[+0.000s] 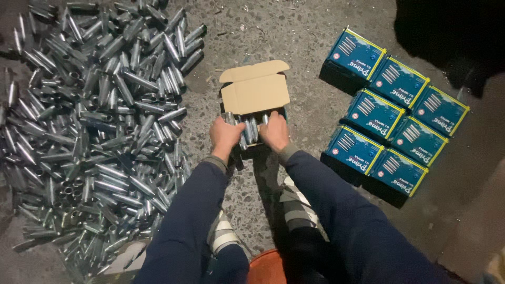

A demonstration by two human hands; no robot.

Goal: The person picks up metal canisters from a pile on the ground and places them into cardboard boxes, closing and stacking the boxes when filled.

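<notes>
both hands on metal tubes in open box

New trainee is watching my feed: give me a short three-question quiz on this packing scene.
1. True or false: the open cardboard box has its lid flap raised.
2. How many closed blue boxes lie on the floor? A) four B) seven C) ten
3. On which side of the person is the heap of metal sleeves?

Key: 1 true. 2 B. 3 the left, beside the left hand; the right hand is at the box too.
</notes>
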